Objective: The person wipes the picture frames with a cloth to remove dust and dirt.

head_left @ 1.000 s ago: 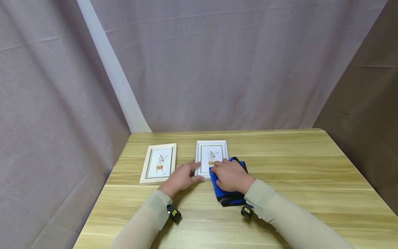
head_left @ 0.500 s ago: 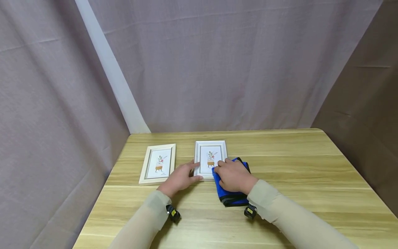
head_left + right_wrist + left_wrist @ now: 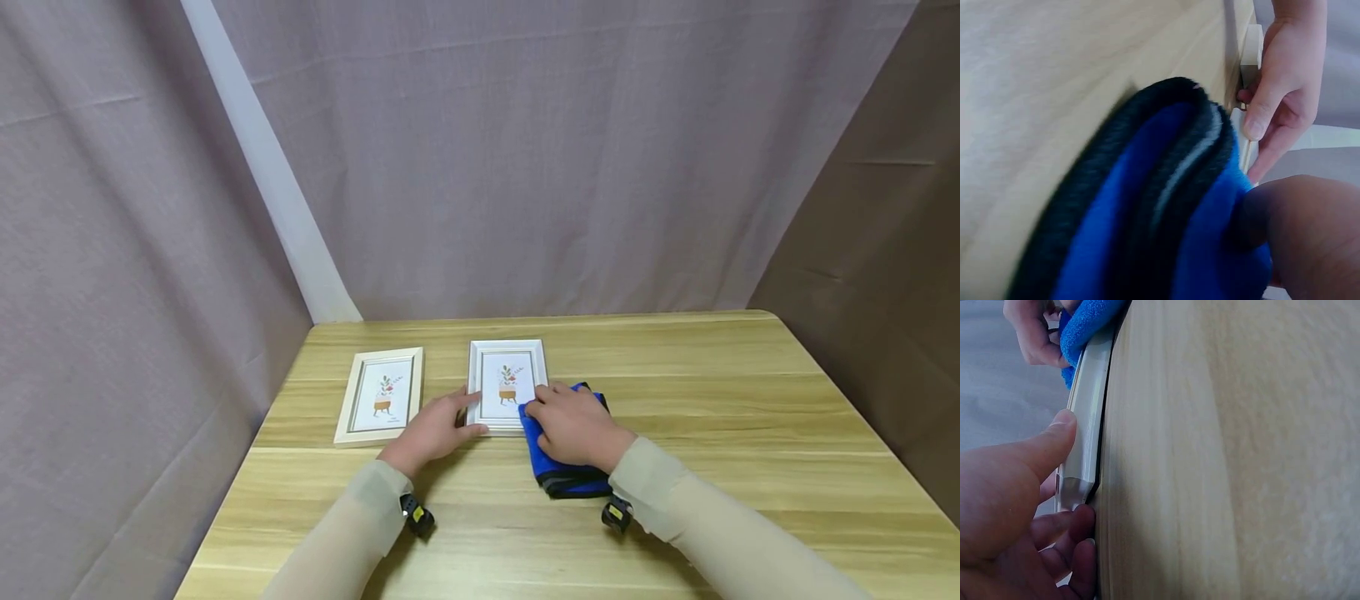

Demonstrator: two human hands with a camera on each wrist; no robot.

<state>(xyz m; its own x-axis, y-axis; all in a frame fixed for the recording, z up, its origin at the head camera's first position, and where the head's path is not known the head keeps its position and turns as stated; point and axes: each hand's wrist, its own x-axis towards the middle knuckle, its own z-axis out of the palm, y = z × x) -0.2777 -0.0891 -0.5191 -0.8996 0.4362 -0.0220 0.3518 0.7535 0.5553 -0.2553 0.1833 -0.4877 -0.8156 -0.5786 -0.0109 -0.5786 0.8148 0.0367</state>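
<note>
From the head camera I look down on two bare hands at a wood-grained tabletop (image 3: 735, 400). Between them a white frame (image 3: 507, 385) lies flat, face up, its long axis running away from the person. The key relation is here: the frame sits to the left of the right hand (image 3: 577, 427), whose fingers reach its right border near the lower corner, with a blue cloth (image 3: 552, 465) overlapping that corner. The left hand (image 3: 432, 429) is nearer in that it touches the frame directly; the right meets it with the cloth.

My left wrist view shows the left thumb on the frame's near edge and the other fingers bent around its corner, a light hold with a narrow gap. The right fingers are curled down on the cloth, gripping it; their tips are partly hidden, so I cannot tell how tightly.

The white frame has a smooth, slightly glossy, stepped moulding around a print of a potted plant. A cream frame (image 3: 380, 396) with a similar print lies flat just left of the left hand, turned a little askew. The cloth is plush and folded in soft layers, bound in black, with a grey strip inside one fold. Behind the tabletop hangs a creased, mauve-grey curtain (image 3: 480, 175).
</note>
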